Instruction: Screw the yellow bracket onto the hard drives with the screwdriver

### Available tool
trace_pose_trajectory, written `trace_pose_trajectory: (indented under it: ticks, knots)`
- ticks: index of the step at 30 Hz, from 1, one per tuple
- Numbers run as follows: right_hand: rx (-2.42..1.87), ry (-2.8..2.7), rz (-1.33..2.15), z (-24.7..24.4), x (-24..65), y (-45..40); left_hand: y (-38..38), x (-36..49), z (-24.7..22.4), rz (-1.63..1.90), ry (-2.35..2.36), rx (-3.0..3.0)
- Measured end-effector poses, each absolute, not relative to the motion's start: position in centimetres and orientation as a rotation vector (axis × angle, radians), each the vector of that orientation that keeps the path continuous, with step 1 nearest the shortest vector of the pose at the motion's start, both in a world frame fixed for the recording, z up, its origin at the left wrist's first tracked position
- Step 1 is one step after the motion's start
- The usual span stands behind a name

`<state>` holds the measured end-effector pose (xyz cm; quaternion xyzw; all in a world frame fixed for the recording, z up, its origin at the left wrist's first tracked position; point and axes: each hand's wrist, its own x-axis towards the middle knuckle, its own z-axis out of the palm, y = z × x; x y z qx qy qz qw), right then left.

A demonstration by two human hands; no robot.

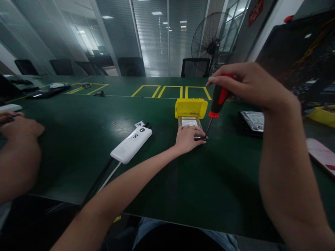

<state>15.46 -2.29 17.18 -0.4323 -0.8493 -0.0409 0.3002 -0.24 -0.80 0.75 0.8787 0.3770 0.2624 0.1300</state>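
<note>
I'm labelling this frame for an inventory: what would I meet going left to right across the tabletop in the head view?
Another person's hand, white device, the wearer's left hand, red-and-black screwdriver, silver-and-black drive, pink-and-white item.

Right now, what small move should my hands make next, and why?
I'd probably nudge the screwdriver gently to feel whether its tip is seated: your right hand grips the handle, and the tip points down beside your left hand, near the hard drive, but what it meets is too small to make out.
</note>
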Motion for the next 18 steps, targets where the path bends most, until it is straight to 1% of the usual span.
trace_pose_trajectory:
  ticks: [7,13,18]
  knots:
    - [-1.193,-2.272,-0.07,17.37,15.11,-2.69,-0.7,-0.26,0.78,0.751,1.089,2.549]
    - [-1.205,-2.271,0.089,17.74,15.34,-3.07,-0.64,-0.56,0.72,0.727,1.101,2.549]
    - [-1.195,-2.3,0.069,17.65,15.63,-2.88,-0.57,-0.61,0.57,0.756,1.087,2.544]
